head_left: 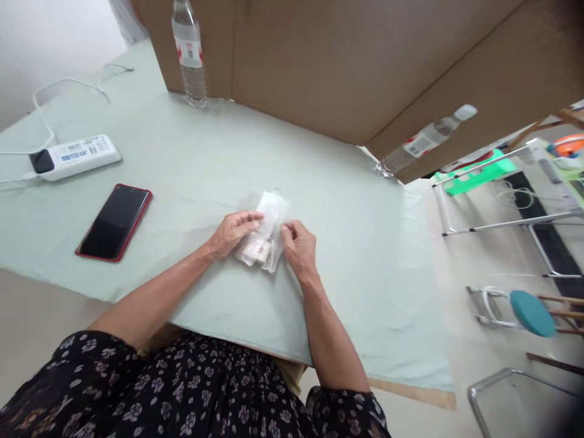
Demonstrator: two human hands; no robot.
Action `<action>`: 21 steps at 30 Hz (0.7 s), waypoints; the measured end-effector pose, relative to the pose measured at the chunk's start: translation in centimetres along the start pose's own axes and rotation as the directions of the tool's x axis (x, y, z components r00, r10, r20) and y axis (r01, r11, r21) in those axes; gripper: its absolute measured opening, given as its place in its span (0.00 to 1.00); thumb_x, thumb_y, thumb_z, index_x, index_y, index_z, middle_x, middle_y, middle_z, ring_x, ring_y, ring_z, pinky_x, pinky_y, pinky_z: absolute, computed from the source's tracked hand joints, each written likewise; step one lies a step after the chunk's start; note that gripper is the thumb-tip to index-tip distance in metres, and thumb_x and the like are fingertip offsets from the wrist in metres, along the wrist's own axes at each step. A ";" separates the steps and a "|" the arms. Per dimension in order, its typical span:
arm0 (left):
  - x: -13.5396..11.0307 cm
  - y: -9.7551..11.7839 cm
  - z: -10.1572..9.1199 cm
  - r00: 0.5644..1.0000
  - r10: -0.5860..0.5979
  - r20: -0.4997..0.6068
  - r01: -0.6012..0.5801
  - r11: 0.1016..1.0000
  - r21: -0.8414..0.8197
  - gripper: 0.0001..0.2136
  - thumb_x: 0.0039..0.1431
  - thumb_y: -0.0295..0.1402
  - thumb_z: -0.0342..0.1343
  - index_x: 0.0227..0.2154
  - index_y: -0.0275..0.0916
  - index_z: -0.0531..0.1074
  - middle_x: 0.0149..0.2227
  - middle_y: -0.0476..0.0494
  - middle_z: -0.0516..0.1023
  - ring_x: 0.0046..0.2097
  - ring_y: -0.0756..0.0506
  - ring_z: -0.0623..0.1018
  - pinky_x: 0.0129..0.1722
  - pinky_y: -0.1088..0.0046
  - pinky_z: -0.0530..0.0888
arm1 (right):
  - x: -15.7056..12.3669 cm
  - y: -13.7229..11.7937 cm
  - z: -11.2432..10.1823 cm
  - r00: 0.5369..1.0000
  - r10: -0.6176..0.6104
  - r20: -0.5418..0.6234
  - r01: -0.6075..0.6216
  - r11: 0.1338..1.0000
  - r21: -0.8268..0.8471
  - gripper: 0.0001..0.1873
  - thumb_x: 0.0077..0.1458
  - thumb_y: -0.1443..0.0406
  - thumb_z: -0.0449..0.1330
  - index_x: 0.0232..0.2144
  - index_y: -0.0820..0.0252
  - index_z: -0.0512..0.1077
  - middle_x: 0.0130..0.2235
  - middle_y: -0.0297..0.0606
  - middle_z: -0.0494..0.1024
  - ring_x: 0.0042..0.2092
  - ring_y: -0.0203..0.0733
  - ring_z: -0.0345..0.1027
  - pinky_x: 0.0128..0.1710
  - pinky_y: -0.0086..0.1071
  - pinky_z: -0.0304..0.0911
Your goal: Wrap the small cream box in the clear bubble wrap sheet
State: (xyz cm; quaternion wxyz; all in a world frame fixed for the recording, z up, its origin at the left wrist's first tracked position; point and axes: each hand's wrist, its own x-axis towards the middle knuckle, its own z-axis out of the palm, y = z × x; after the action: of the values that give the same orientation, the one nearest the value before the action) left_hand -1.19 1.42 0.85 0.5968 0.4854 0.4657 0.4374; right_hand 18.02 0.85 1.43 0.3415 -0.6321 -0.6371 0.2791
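A clear plastic bag [269,228] with white contents lies on the pale green tablecloth, close to the table's front edge. What is inside cannot be made out through the wrinkled film. My left hand [232,232] holds the bag's left side, thumb and fingers closing on it. On the other side, my right hand [298,243] is curled, with thumb and forefinger pinching the bag's right edge.
A black phone [114,222] in a red case and a white power bank [75,157] with cables lie at left. Water bottles [189,55] stand against a tall cardboard panel [296,67] behind. A teal stool [533,313] and metal frames occupy the floor at right.
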 end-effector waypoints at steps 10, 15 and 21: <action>-0.2 -0.4 -0.5 0.935 0.331 -0.130 -0.164 0.726 0.668 0.06 0.53 0.32 0.57 0.23 0.41 0.69 0.37 0.44 0.76 0.42 0.44 0.76 0.46 0.65 0.74 | 0.4 2.7 -0.3 0.995 0.045 -0.086 -0.015 0.950 0.313 0.14 0.56 0.54 0.57 0.32 0.58 0.73 0.28 0.31 0.71 0.31 0.37 0.63 0.35 0.32 0.61; 1.0 -0.8 -2.3 0.881 0.395 -0.261 -0.042 0.614 0.788 0.07 0.50 0.27 0.56 0.20 0.41 0.66 0.34 0.44 0.78 0.42 0.41 0.74 0.51 0.58 0.71 | 1.4 4.2 -1.0 0.974 0.086 -0.212 -0.055 0.988 0.146 0.15 0.54 0.57 0.57 0.41 0.59 0.72 0.31 0.32 0.75 0.32 0.38 0.66 0.39 0.35 0.65; 0.4 0.6 -2.6 0.815 0.481 -0.324 -0.094 0.661 0.744 0.05 0.51 0.29 0.54 0.32 0.41 0.72 0.35 0.44 0.78 0.41 0.42 0.76 0.46 0.61 0.73 | 0.7 1.7 -3.4 0.945 -0.083 -0.317 0.082 0.997 -0.018 0.16 0.56 0.59 0.57 0.45 0.58 0.72 0.41 0.39 0.79 0.35 0.38 0.69 0.36 0.34 0.66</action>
State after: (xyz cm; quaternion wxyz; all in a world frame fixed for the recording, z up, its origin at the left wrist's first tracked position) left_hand -3.72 2.35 1.15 0.1478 0.6143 0.6454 0.4293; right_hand 21.79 1.36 2.24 0.4495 -0.6424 -0.6003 0.1578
